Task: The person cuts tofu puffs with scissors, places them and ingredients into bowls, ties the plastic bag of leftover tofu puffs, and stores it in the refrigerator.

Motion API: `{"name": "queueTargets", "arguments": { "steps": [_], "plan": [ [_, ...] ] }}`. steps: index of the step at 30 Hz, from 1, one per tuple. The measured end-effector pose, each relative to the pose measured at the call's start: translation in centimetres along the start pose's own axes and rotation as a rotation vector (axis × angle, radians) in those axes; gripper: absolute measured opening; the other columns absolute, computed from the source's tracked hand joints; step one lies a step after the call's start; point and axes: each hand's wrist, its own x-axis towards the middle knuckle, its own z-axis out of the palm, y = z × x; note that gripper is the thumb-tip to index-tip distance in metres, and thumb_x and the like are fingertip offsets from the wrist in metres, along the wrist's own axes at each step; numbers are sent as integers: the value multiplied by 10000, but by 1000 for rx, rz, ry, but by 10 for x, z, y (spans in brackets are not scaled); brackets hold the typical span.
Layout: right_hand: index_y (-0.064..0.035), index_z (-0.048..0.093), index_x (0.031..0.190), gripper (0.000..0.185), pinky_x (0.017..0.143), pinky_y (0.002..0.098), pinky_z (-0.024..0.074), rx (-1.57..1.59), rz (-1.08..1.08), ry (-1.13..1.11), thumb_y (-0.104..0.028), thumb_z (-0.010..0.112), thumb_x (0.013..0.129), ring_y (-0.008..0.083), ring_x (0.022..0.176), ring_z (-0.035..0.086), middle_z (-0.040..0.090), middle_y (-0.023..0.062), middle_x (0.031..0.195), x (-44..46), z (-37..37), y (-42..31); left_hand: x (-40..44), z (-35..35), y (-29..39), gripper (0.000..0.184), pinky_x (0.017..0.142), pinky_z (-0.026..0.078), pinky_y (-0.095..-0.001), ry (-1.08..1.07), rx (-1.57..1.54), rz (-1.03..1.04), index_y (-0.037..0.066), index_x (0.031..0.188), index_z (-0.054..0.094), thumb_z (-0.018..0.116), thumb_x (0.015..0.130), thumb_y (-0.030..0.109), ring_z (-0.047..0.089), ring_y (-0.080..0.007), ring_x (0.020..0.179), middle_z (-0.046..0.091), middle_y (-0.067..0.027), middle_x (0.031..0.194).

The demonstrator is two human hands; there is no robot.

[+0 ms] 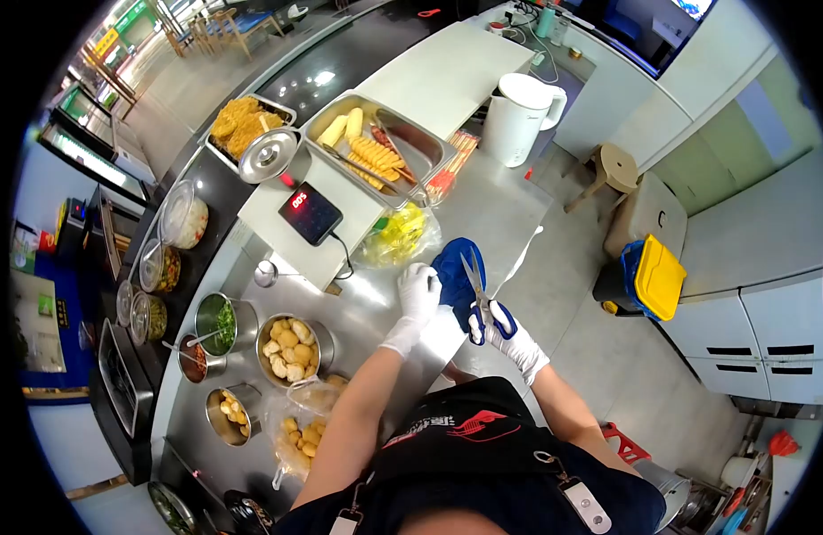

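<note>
My left arm reaches forward, the white-gloved left hand (418,292) low over the steel table (499,207), fingers curled inward; my right arm comes in from the other side, elbow bent, the gloved right hand (522,349) near the table's edge; the left grip is bunched up just beside a blue bag (447,262), and I cannot tell whether it pinches the bag's edge; the right grip is closed around the blue handles of the scissors (480,291), whose blades point away from me, parted slightly, in front of the blue bag; the bag lies on the table, right of my left hand; as for writing, red digits that look like 5:00 glow on the black device (311,214); my dark apron (496,397) bears white characters, partly creased away, beside a red drawing; the white kettle (509,129) carries a mark too small to read.
</note>
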Motion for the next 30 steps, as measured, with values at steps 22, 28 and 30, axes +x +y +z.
{"name": "queueTargets", "arguments": {
  "steps": [22, 28, 30],
  "plan": [
    [-55, 472, 1095, 561, 615, 291, 381, -38, 114, -269, -570, 490, 873, 184, 648, 462, 492, 60, 764, 36, 33, 8, -5, -42, 16, 325, 927, 453, -330, -522, -1724, -662, -83, 1180, 521, 521, 881, 44, 583, -218, 1041, 597, -127, 1137],
    [-79, 469, 1036, 486, 600, 273, 372, 130, 159, -167, -545, 465, 897, 166, 636, 457, 476, 50, 752, 26, 35, 22, -2, -32, 13, 335, 930, 464, -358, -462, -1818, -838, -42, 1211, 496, 497, 922, 128, 591, -251, 1043, 597, -158, 1139],
    [-46, 483, 1055, 557, 596, 279, 369, 64, 152, -149, -572, 484, 874, 175, 629, 451, 484, 56, 729, 14, 41, 21, 5, -23, -4, 333, 908, 478, -344, -330, -1725, -1009, -31, 1191, 514, 549, 898, 123, 600, -245, 1028, 605, -149, 1128]
  ]
}}
